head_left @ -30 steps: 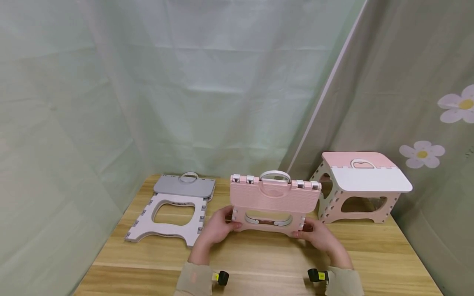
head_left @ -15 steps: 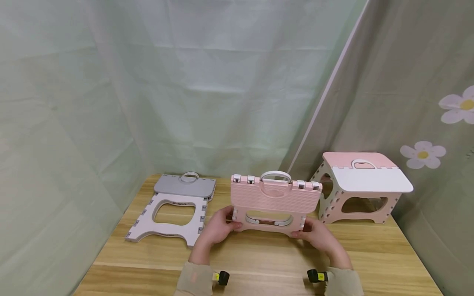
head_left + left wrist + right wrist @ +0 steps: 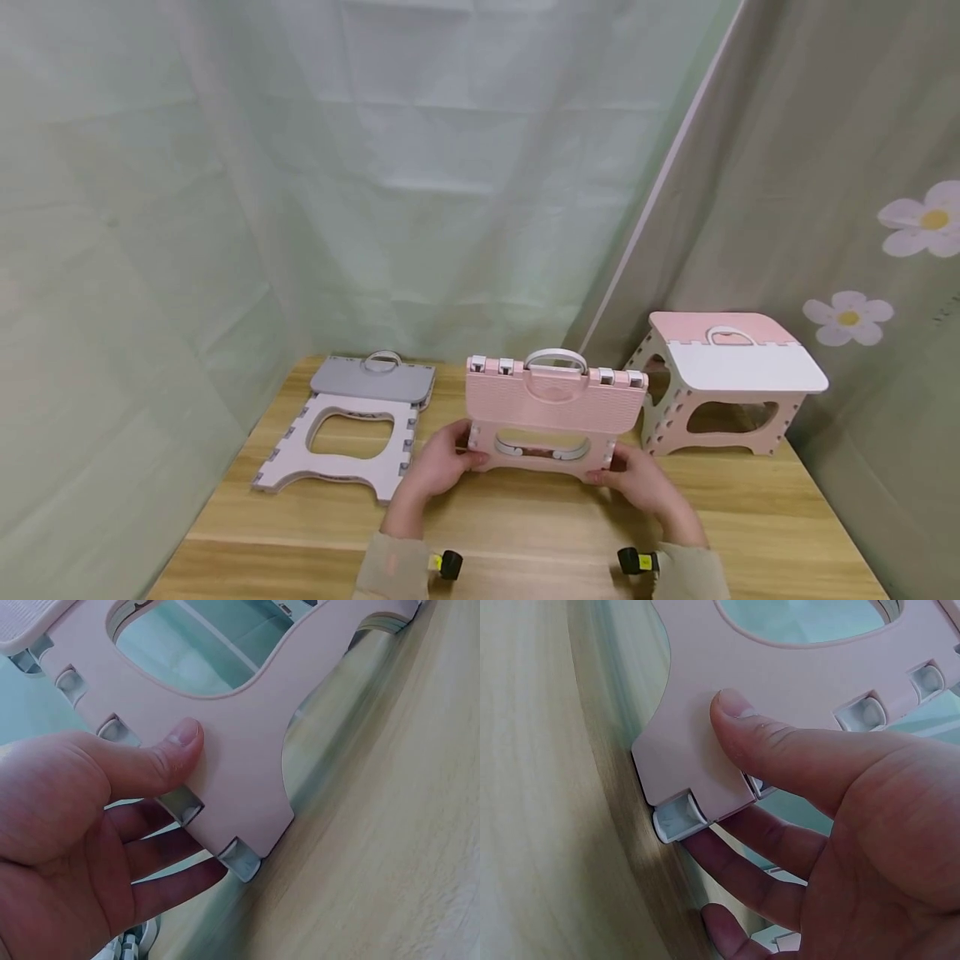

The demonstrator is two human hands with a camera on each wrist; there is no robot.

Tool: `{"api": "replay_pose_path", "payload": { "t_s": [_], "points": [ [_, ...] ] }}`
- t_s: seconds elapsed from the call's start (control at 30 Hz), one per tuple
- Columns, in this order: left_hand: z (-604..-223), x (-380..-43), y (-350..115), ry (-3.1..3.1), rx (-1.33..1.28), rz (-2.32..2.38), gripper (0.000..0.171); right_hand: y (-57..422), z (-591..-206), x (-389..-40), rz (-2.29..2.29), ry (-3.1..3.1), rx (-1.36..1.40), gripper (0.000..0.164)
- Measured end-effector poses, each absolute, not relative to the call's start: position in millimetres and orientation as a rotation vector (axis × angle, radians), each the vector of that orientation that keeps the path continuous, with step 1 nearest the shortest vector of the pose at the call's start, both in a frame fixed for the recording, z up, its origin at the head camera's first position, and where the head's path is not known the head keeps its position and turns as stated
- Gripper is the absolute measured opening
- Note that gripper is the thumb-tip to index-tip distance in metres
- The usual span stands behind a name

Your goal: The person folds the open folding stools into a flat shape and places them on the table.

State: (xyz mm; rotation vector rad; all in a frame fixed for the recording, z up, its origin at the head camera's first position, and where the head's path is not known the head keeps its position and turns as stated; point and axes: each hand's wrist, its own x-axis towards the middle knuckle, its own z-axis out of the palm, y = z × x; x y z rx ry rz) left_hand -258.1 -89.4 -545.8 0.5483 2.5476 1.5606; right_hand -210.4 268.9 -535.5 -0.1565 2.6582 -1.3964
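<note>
Upright on the table stands a folded pink step stool [image 3: 555, 412], its white handle [image 3: 557, 358] at the top. My left hand [image 3: 441, 463] grips the lower left side of its leg panel. In the left wrist view, the left thumb [image 3: 176, 750] lies on the front of the panel [image 3: 232, 742] and the fingers go behind the edge. On the opposite side my right hand [image 3: 639, 478] pinches the panel low down. In the right wrist view, that thumb [image 3: 742, 724] presses the front near the bottom corner, with fingers partly hidden behind.
A folded grey and white step stool [image 3: 341, 475] lies on the wooden table [image 3: 525, 550] to the left. To the right stands an unfolded pink and white stool [image 3: 742, 367]. Pale curtains [image 3: 450, 167] hang behind the table.
</note>
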Motion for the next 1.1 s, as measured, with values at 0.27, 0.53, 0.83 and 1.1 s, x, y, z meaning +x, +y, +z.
{"api": "replay_pose_path", "payload": {
  "t_s": [0.27,0.53,0.83,1.1],
  "points": [
    [-546,-258,-85,2.559,0.506,1.561,0.046,270,-539,-209,-1.404,2.661,-0.094,0.034],
    [-546,-257,-83,2.571,0.465,1.588,0.042,266,-541,-206,-1.452,2.719,-0.133,0.029],
    [-534,-251,-83,2.534,0.529,1.625,0.038,260,-532,-195,-1.569,2.660,-0.110,0.035],
    [-518,-234,-97,2.469,0.577,1.642,0.038,257,-522,-176,-1.628,2.465,-0.231,0.048]
  ]
}}
